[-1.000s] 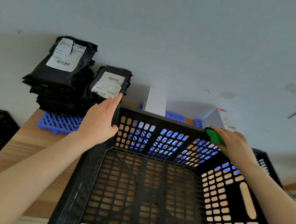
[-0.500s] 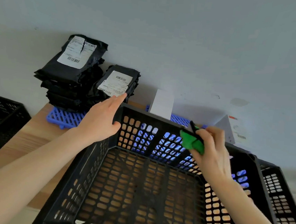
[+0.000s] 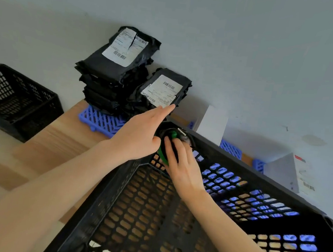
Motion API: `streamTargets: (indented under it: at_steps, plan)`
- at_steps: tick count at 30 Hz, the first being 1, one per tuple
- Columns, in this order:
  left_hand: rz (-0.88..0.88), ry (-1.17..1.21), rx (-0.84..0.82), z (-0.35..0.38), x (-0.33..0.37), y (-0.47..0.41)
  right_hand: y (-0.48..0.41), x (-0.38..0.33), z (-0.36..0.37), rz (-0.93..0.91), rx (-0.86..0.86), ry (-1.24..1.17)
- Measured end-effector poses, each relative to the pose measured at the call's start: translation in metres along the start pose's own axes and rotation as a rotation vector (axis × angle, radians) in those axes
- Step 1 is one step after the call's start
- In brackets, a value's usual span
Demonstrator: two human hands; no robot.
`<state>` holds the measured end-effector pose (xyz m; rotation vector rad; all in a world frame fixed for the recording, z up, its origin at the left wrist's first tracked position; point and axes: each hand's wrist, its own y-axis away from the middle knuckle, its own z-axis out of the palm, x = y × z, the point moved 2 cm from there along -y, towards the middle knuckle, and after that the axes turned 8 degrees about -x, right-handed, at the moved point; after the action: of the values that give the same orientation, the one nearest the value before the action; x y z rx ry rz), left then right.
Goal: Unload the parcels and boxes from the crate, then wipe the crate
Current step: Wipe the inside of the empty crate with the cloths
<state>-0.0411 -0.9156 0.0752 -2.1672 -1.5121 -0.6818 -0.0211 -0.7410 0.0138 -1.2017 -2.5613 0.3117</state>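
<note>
— What is biggest here?
— The wooden table (image 3: 63, 136), and on it the black crate (image 3: 101, 197), near and to the right, with nothing inside. A second crate (image 3: 15, 99) stands off to the far left.
— And the parcels?
— They are stacked on a blue mat (image 3: 101, 119) at the far edge against the wall: a tall pile of black parcels (image 3: 114, 68), with one more parcel (image 3: 165, 89) leaning just right of it. Two white boxes (image 3: 212, 122) stand beyond the crate's far wall.
— How are the arms?
— Both reach forward, bare, and meet at the crate's far left corner.
— The hands?
— The left hand (image 3: 140, 135) lies released on that corner's rim, fingers straight and pointing at the leaning parcel. The right hand (image 3: 182, 168) is inside the crate, its fingers wrapped over a green cloth (image 3: 162, 154) and pressing it against the corner's inner wall, touching the left thumb.
</note>
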Motion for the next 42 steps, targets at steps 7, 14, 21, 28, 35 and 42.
streamTargets:
  at_steps: [7,14,21,28,35,42]
  plan:
    - [-0.002,0.064,-0.024,-0.003,-0.001,0.000,-0.025,0.007,0.017,-0.131,0.176,-0.021]
    - [-0.054,0.091,-0.018,-0.002,-0.001,0.000,0.000,-0.009,0.120,-0.382,-0.090,0.013]
    - [-0.079,0.070,-0.016,0.000,-0.003,-0.001,0.004,-0.017,0.127,-0.375,-0.297,0.014]
    - [-0.051,0.089,-0.061,-0.002,-0.004,0.001,-0.001,0.034,-0.005,-0.241,-0.055,-0.027]
    - [-0.027,0.063,-0.059,-0.004,0.000,0.002,0.013,0.046,-0.021,-0.187,-0.030,0.028]
    - [0.054,-0.065,-0.022,-0.003,0.002,0.000,0.026,0.020,0.069,-0.237,-0.193,0.058]
